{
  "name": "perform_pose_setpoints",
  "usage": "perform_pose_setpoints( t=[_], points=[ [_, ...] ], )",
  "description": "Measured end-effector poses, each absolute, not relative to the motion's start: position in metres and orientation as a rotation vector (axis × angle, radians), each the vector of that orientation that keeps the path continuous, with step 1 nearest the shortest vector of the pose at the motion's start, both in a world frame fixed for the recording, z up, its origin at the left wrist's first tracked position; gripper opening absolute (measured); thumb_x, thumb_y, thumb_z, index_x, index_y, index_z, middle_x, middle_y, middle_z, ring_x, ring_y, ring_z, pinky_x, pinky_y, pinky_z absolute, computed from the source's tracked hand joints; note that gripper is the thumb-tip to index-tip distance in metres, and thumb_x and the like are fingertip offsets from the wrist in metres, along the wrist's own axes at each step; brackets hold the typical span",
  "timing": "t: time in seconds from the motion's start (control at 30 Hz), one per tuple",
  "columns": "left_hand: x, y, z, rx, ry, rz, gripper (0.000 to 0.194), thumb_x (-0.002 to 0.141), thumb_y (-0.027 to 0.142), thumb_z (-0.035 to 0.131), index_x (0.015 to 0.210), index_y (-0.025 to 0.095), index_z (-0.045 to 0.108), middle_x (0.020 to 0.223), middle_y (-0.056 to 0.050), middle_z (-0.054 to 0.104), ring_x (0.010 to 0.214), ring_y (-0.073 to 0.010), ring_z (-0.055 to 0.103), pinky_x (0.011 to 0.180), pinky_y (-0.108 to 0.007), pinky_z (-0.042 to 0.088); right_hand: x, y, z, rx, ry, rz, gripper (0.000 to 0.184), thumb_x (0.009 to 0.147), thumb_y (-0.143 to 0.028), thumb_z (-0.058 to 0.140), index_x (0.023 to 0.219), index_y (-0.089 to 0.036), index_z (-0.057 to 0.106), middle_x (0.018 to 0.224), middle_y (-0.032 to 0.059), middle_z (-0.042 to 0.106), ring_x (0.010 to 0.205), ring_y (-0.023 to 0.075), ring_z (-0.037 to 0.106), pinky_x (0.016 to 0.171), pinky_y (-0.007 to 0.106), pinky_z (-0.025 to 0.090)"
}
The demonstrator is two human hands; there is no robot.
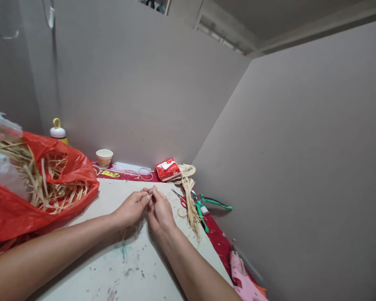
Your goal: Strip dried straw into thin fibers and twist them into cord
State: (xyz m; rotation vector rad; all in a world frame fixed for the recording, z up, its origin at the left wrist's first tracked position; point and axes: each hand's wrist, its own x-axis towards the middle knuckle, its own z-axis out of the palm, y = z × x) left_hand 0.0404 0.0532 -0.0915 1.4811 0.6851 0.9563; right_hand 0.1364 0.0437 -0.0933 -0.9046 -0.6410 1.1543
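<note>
My left hand (132,209) and my right hand (161,211) meet over the white board (138,271). The thumb and fingers of both are closed in a pinch, fingertips touching or nearly so. A small dark bit shows between them, too small to name. Below my left hand, a thin straw-coloured strand (124,236) shows against the board; whether it is held I cannot tell. To the right of my right hand lie a bundle of pale raffia-like strips (191,209), red-handled scissors (183,202) and green-handled pliers (214,202).
On the left, a red plastic bag (78,163) bulges with dried strips. Along the back stand a paper cup (104,159), white sticks (130,168), a red tissue pack (168,169) and a yellow-topped bottle (58,133). A pink glue gun-like thing (242,278) lies front right. Grey partitions (128,83) enclose the table.
</note>
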Motion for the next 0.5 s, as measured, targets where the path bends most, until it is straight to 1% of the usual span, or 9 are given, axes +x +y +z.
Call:
perform_pose_setpoints(
  t=[0.03,0.1,0.17,0.2,0.23,0.27,0.33,0.4,0.5],
  points=[
    [0.042,0.052,-0.095,1.533,0.701,0.966,0.03,0.082,0.035,0.053,0.058,0.017,0.05,0.057,0.001,0.046,0.054,-0.0117,0.038,0.053,-0.022,0.032,0.138,0.046,-0.094,-0.907,-0.599,1.154,0.03,0.068,-0.044,0.065,0.065,-0.02,0.046,0.063,0.0008,0.057,0.064,0.0154,0.059,0.062,0.029,0.049],
    [0.044,0.048,-0.1,1.651,0.726,0.957,0.026,0.083,0.03,0.05,0.06,0.018,0.051,0.061,-0.001,0.052,0.06,-0.0141,0.044,0.06,-0.024,0.035,0.144,0.048,-0.093,-0.893,-0.549,1.155,0.033,0.069,-0.043,0.063,0.064,-0.022,0.038,0.051,-0.0055,0.044,0.055,0.0127,0.054,0.059,0.029,0.049],
    [0.045,0.044,-0.101,1.791,0.74,0.922,0.022,0.085,0.025,0.044,0.067,0.018,0.055,0.069,-0.003,0.058,0.066,-0.0157,0.049,0.065,-0.025,0.037,0.153,0.049,-0.09,-0.867,-0.589,1.16,0.039,0.072,-0.042,0.062,0.062,-0.022,0.03,0.047,-0.0105,0.028,0.041,0.0077,0.039,0.052,0.026,0.047],
    [0.045,0.042,-0.1,1.866,0.754,0.901,0.022,0.086,0.023,0.041,0.069,0.018,0.055,0.071,-0.003,0.059,0.067,-0.0161,0.05,0.066,-0.025,0.037,0.157,0.049,-0.088,-0.854,-0.644,1.148,0.041,0.073,-0.04,0.061,0.062,-0.022,0.026,0.047,-0.0112,0.024,0.038,0.0059,0.032,0.047,0.023,0.044],
    [0.044,0.04,-0.1,1.945,0.785,0.874,0.023,0.086,0.023,0.04,0.069,0.018,0.053,0.07,-0.003,0.058,0.066,-0.0161,0.049,0.064,-0.026,0.036,0.162,0.05,-0.086,-0.843,-0.682,1.128,0.042,0.073,-0.039,0.061,0.062,-0.022,0.025,0.047,-0.0115,0.022,0.037,0.005,0.027,0.041,0.02,0.038],
    [0.043,0.039,-0.1,2.013,0.825,0.846,0.024,0.087,0.023,0.038,0.067,0.019,0.051,0.067,-0.002,0.056,0.064,-0.0159,0.047,0.062,-0.026,0.035,0.167,0.051,-0.084,-0.833,-0.709,1.119,0.041,0.073,-0.039,0.061,0.062,-0.022,0.025,0.048,-0.0113,0.022,0.036,0.0045,0.024,0.035,0.017,0.028],
    [0.041,0.038,-0.101,2.127,0.904,0.796,0.027,0.088,0.025,0.037,0.064,0.02,0.048,0.061,0.0,0.052,0.06,-0.0154,0.044,0.059,-0.026,0.032,0.176,0.054,-0.081,-0.81,-0.678,1.054,0.038,0.07,-0.035,0.063,0.063,-0.021,0.028,0.048,-0.0115,0.023,0.036,0.0036,0.02,0.032,0.015,0.017],
    [0.038,0.039,-0.104,2.199,0.945,0.77,0.027,0.088,0.026,0.037,0.064,0.02,0.048,0.06,0.0,0.052,0.058,-0.0155,0.043,0.058,-0.027,0.032,0.188,0.057,-0.078,-0.811,-0.633,0.939,0.036,0.07,-0.033,0.063,0.062,-0.021,0.03,0.047,-0.0116,0.024,0.035,0.0031,0.02,0.031,0.015,0.014],
    [0.033,0.045,-0.109,2.216,0.976,0.693,0.027,0.086,0.024,0.038,0.064,0.02,0.051,0.061,-0.002,0.055,0.059,-0.016,0.047,0.058,-0.027,0.034,0.208,0.061,-0.075,-0.893,-0.581,0.673,0.029,0.073,-0.033,0.059,0.064,-0.021,0.035,0.047,-0.0111,0.029,0.035,0.0036,0.023,0.031,0.015,0.016]
  ],
)
